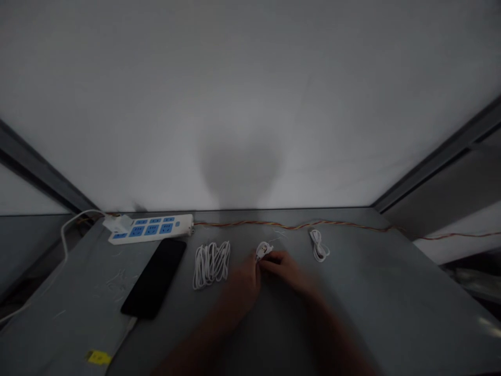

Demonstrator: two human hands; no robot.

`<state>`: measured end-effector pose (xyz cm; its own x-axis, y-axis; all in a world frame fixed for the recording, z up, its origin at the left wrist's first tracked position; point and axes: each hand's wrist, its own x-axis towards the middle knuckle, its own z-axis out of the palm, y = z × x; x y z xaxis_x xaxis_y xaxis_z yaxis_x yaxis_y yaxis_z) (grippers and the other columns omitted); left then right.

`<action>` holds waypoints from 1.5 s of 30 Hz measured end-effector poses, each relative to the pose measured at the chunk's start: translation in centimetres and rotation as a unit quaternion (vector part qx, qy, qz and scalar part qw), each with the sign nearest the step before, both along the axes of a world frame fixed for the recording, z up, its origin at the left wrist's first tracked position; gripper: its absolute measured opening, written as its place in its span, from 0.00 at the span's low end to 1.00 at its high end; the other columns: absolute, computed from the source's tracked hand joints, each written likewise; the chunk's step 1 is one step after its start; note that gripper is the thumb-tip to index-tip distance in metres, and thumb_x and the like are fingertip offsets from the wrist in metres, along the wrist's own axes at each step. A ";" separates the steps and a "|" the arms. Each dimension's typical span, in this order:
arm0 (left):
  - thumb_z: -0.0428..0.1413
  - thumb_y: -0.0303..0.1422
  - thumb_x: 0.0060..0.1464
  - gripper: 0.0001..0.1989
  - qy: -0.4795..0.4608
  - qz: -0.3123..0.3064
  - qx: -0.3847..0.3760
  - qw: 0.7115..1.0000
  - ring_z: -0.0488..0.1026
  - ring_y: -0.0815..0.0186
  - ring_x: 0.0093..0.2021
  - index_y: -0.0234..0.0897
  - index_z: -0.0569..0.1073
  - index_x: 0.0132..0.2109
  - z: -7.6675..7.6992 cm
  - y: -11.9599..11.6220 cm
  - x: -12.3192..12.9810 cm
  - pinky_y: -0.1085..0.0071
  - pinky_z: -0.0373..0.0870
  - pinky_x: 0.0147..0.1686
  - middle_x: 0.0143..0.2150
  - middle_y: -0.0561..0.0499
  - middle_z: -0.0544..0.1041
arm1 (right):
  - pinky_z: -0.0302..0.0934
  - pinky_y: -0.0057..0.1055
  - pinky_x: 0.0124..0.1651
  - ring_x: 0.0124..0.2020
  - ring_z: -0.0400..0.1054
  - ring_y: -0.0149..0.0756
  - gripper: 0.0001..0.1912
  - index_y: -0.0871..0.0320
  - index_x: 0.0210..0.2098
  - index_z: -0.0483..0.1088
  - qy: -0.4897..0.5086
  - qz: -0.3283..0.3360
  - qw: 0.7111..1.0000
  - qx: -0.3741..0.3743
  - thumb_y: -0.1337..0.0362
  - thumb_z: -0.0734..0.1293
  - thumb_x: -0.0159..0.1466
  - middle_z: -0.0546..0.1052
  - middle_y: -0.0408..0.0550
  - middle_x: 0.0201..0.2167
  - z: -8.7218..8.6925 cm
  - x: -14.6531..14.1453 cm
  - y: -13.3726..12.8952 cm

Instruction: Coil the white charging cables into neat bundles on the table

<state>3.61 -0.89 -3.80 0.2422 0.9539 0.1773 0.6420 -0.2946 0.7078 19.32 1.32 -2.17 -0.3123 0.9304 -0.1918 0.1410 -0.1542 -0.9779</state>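
Near the middle of the grey table, a small coiled white USB cable (263, 249) is held between my two hands. My left hand (247, 274) is closed round its lower left side. My right hand (285, 269) pinches at the cable from the right, with thumb and forefinger close together. A metal USB plug shows at the top of the coil. Just left of my left hand lies a row of bundled white cables (212, 265). Farther right, apart from my right hand, rests one more coiled white cable (320, 245).
A white power strip (152, 228) with blue sockets and a plugged-in charger lies back left. In front of it is a black phone (154, 279) on a cable bearing a yellow tag (99, 357). A twisted red-yellow wire (301, 226) runs along the back, before the white wall (332, 130).
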 end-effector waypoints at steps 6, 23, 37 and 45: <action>0.43 0.30 0.63 0.20 0.023 -0.021 0.071 0.997 0.77 0.55 0.48 0.32 0.66 0.60 0.5 -0.3 -0.2 0.60 0.73 0.48 0.51 0.38 0.78 | 0.64 0.31 0.37 0.32 0.70 0.38 0.11 0.57 0.31 0.78 -0.001 0.018 0.999 0.029 0.56 0.69 0.59 0.78 0.44 0.29 -0.1 0.4 0.2; 0.48 0.37 0.65 0.13 -0.101 0.025 0.093 0.990 0.76 0.64 0.39 0.36 0.75 0.45 0.7 0.3 -0.5 0.68 0.72 0.40 0.39 0.47 0.77 | 0.62 0.32 0.37 0.32 0.69 0.39 0.12 0.55 0.31 0.76 -0.067 -0.008 0.986 0.151 0.55 0.65 0.62 0.76 0.46 0.28 0.1 0.5 0.4; 0.53 0.45 0.58 0.22 -0.246 0.087 -0.095 0.961 0.77 0.65 0.31 0.33 0.71 0.53 1.0 0.4 -0.3 0.71 0.72 0.30 0.37 0.48 0.78 | 0.62 0.30 0.35 0.32 0.71 0.37 0.12 0.57 0.34 0.77 -0.155 -0.024 0.961 0.228 0.58 0.64 0.65 0.78 0.47 0.30 -0.1 0.3 0.3; 0.55 0.45 0.56 0.25 -0.279 0.116 -0.097 0.948 0.77 0.65 0.30 0.34 0.68 0.55 0.8 0.4 -0.1 0.71 0.73 0.30 0.35 0.49 0.77 | 0.63 0.28 0.34 0.32 0.71 0.35 0.12 0.55 0.38 0.77 -0.200 -0.013 0.942 0.269 0.58 0.63 0.67 0.78 0.48 0.32 -0.9 0.3 0.3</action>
